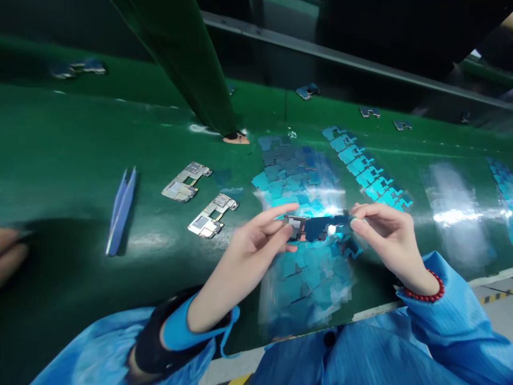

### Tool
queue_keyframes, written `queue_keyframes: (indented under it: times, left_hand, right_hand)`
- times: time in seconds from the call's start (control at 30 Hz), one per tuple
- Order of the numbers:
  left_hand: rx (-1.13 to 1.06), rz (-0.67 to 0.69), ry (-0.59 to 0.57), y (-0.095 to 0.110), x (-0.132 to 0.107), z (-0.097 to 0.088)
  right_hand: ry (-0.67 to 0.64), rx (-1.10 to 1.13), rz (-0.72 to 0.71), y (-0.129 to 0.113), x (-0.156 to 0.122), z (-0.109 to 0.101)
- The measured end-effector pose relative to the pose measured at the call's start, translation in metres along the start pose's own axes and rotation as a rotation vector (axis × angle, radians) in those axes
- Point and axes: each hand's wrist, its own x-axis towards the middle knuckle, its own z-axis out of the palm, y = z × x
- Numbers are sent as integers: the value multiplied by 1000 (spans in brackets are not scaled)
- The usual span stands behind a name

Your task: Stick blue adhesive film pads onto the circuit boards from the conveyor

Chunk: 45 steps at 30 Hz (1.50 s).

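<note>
While the circuit board point(316, 227) is held just above the green belt point(60, 160), the left hand point(256, 240) pinches its left end between thumb and fingertips. The right hand point(385, 235) pinches its right end likewise. Two loose boards point(212, 215) lie at 9 to 10 o'clock from it, with blue tweezers point(120, 211) farther out at 9 o'clock. A sticker sheet point(296, 176) lies at 12 o'clock.

Left hand point(256, 238), right hand point(385, 230) pinch circuit board point(316, 227).
</note>
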Motion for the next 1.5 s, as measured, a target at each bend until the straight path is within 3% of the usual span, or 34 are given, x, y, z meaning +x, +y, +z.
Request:
queue_keyframes:
  times: [0.13, 0.33, 0.5, 0.7, 1.17, 1.5]
  left_hand:
    - [30, 17, -2, -3, -3, 3]
    - [6, -35, -64, -1, -5, 1]
    - [-28, -22, -108, 1, -9, 3]
    - [-26, -30, -30, 2, -17, 8]
    - [84, 5, 2, 5, -18, 10]
    - [43, -18, 23, 5, -19, 12]
  right_hand:
    - [-36, 85, 131, 1, 1, 8]
    - [-20, 83, 182, 1, 1, 10]
    - [-15, 58, 174, -4, 2, 10]
    - [-32, 20, 185, -8, 3, 9]
    - [-60, -34, 181, -12, 5, 8]
    - [-57, -41, 158, -11, 3, 7]
